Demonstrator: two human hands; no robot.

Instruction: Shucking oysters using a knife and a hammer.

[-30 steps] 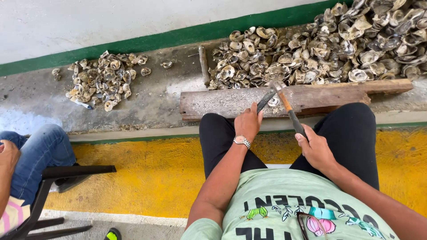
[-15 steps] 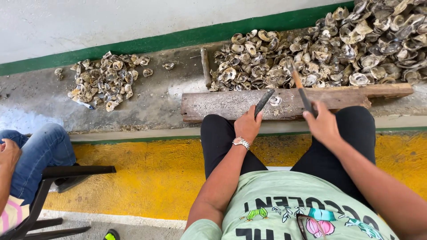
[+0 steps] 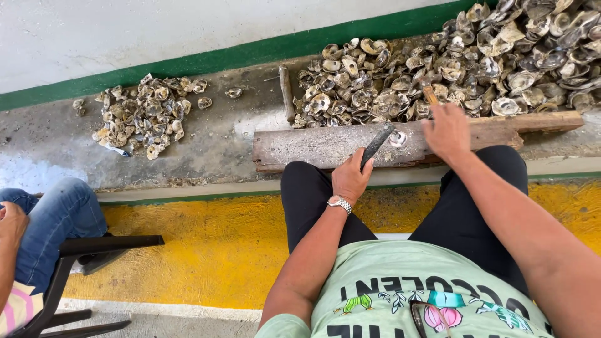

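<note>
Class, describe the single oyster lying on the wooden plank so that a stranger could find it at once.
Start at the long weathered plank lying in front of the big shell heap. Between the left hand, which holds a dark tool, and the right hand, one pale oyster lies alone on the wood, apart from the heap.

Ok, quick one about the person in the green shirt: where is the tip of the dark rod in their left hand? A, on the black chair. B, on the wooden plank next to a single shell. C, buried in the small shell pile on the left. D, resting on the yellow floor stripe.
B: the left hand holds the dark rod with its tip on the wooden plank, beside a single shell.
</note>
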